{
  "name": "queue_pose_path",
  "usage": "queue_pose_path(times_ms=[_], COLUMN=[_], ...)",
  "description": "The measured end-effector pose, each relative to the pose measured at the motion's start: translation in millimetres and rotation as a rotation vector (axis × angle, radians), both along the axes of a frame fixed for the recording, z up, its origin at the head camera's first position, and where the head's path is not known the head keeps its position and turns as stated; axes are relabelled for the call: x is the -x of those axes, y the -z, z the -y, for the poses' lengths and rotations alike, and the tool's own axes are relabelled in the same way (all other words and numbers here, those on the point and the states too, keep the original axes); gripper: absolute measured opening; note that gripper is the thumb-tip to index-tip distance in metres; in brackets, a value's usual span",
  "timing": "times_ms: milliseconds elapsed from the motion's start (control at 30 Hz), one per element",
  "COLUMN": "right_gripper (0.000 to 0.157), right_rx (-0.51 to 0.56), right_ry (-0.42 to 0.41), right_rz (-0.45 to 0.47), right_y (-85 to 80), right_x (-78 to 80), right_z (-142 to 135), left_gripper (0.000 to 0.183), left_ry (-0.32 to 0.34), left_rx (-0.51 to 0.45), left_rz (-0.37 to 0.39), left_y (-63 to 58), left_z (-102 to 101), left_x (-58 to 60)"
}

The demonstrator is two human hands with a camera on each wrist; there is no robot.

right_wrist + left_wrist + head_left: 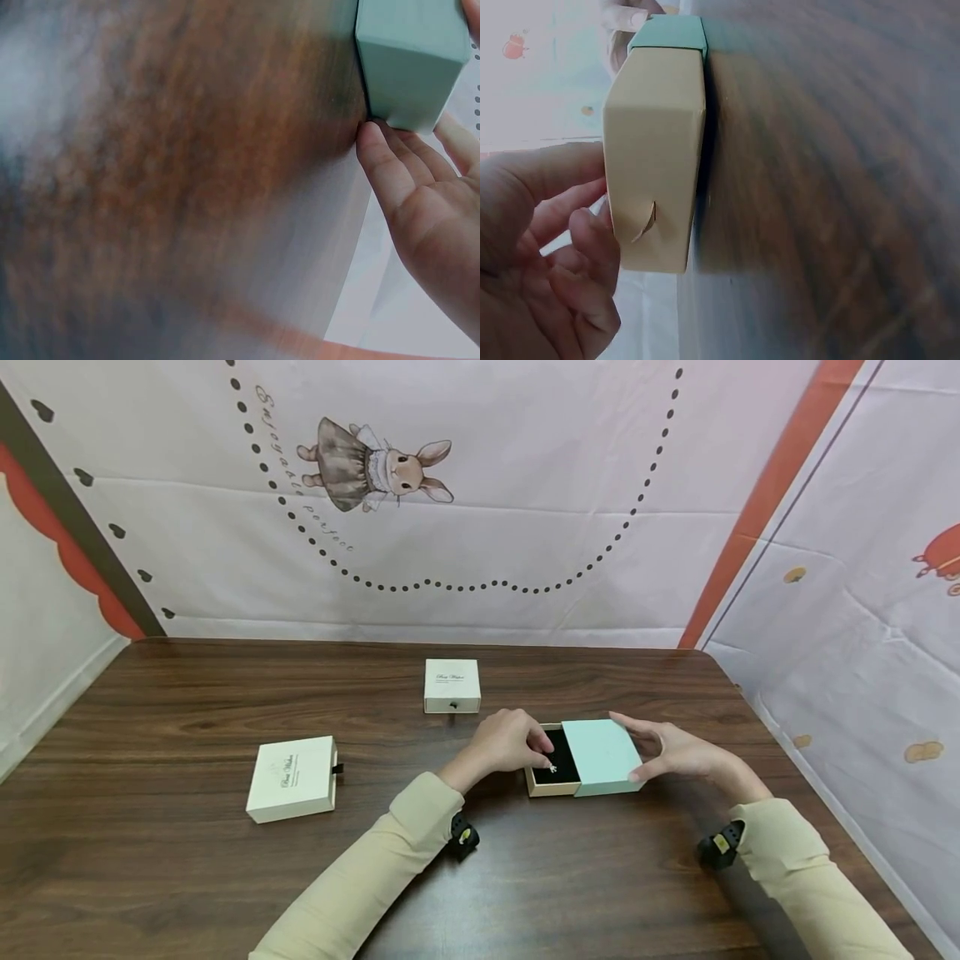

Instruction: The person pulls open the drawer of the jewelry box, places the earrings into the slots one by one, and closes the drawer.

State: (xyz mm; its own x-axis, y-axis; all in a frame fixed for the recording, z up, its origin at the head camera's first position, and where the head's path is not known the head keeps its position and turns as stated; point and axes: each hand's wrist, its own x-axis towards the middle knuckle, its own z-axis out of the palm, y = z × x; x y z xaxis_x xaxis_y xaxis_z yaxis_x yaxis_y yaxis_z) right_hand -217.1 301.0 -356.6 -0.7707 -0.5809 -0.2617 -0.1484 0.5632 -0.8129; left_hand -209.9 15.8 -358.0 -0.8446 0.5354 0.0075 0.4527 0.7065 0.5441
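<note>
A drawer-style gift box stands partly slid out, its mint sleeve (602,756) on the right and its cream tray (556,790) with a black lining (564,760) on the left. My left hand (506,742) reaches over the tray's left side, thumb and fingers bent down to a small shiny piece of jewellery (553,768) at the thumb tip. The left wrist view shows the tray's end with a short ribbon tab (646,223); the jewellery is hidden there. My right hand (686,752) spans the sleeve's right end, thumb at the front corner and fingers at the back.
A small white box (452,681) with printed lettering stands towards the back of the brown wooden table (187,877). Another white box (296,772) with a black ribbon tab lies at the left. Printed cloth (487,552) hangs behind the table and at its sides.
</note>
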Motion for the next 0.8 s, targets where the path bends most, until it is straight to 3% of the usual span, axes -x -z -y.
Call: queue_pose_path(times_ms=[300, 533, 800], right_gripper=[0.096, 0.098, 0.100], right_rx=[0.008, 0.040, 0.025], right_ry=[-0.006, -0.011, -0.031], right_rz=[0.009, 0.025, 0.025], right_y=[-0.5, 1.1, -2.1], right_x=[1.0, 1.3, 0.1], right_z=[-0.1, -1.3, -1.4], left_gripper=[0.022, 0.039, 0.050], left_ry=[-0.040, -0.091, -0.111], left_rx=[-0.146, -0.144, -0.128], left_rz=[0.050, 0.034, 0.108], left_y=[1.7, -0.5, -1.1], left_z=[15.8, 22.1, 28.3], left_x=[1.6, 0.8, -1.5])
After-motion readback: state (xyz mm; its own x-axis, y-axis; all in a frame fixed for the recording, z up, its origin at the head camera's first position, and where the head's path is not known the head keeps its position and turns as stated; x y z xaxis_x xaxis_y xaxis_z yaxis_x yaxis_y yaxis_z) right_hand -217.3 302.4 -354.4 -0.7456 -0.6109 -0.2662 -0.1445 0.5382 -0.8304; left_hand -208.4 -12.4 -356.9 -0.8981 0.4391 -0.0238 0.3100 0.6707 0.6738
